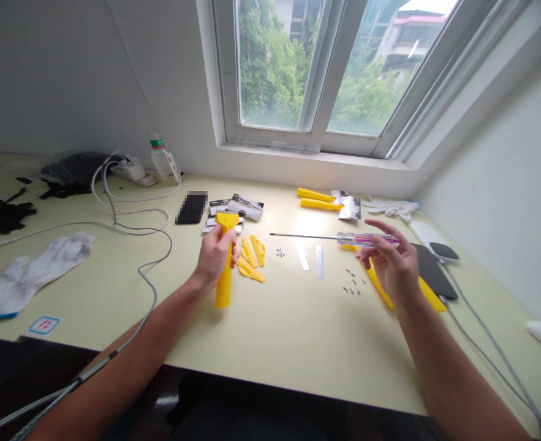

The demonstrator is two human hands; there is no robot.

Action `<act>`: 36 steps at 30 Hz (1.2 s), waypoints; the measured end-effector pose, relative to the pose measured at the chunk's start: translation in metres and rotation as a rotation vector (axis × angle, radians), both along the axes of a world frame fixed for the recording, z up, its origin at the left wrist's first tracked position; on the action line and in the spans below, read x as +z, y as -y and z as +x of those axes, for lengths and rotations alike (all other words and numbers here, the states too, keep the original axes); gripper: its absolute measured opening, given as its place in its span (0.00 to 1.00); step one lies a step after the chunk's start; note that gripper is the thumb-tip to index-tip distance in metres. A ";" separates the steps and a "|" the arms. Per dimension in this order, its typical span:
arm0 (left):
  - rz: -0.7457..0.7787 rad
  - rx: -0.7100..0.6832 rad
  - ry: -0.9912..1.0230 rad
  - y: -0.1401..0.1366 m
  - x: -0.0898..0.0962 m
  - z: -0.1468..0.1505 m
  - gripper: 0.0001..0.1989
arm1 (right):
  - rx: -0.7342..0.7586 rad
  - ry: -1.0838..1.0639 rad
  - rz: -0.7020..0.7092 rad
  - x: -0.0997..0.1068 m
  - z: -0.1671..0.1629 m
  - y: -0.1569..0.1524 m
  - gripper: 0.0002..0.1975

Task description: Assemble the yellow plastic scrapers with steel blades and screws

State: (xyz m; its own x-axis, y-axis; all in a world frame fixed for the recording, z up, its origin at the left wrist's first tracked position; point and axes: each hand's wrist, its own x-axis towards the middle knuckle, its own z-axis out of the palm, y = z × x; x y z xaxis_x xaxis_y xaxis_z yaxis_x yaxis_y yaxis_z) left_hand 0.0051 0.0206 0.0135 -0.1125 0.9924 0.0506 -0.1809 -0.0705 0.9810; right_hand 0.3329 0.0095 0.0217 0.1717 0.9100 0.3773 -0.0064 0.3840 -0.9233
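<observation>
My left hand [215,254] is wrapped round the yellow handle of a scraper [223,285], held upright with its wide head at the top. In my right hand [392,257] is a screwdriver [362,239] with a clear and purple handle; its long shaft points left across the table, and my index finger is lifted off. Several yellow plastic pieces [252,252] lie beside my left hand. Small nuts [280,252], two flat metal blades [319,262] and several screws [353,283] are spread between the hands. More yellow handles [380,286] lie partly hidden behind my right hand.
Two yellow scrapers [318,202] with wrapped heads lie at the back, near small boxes [247,207]. A white glove [392,209], a dark tablet-like slab [435,272] and cables are on the right. Left are another glove [40,269], a bottle [163,160] and a loose cable.
</observation>
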 end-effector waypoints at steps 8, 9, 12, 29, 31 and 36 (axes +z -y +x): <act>0.034 -0.014 0.245 0.008 0.010 -0.002 0.11 | 0.447 0.583 -0.032 -0.019 -0.054 0.027 0.24; 0.043 -0.018 0.236 0.011 0.010 0.000 0.10 | 0.453 0.685 0.004 -0.021 -0.063 0.031 0.23; 0.053 -0.059 0.231 0.015 0.010 0.005 0.10 | 0.423 0.958 0.121 -0.024 -0.082 0.040 0.19; -0.061 -0.228 0.198 0.021 -0.001 0.021 0.21 | 0.049 1.382 0.213 -0.050 -0.090 -0.004 0.13; -0.059 -0.241 0.177 0.022 -0.001 0.021 0.21 | 0.036 1.364 0.209 -0.048 -0.089 -0.001 0.11; -0.098 -0.336 0.166 0.022 -0.002 0.020 0.22 | 0.115 1.327 0.141 -0.046 -0.089 0.000 0.06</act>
State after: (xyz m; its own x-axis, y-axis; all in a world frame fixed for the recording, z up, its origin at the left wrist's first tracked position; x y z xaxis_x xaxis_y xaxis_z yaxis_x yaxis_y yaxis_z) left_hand 0.0250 -0.0014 0.0117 0.2209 0.9745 -0.0383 -0.3353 0.1127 0.9354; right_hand 0.2438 0.0097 -0.0243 -0.4691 0.8345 0.2891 0.8196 0.5333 -0.2094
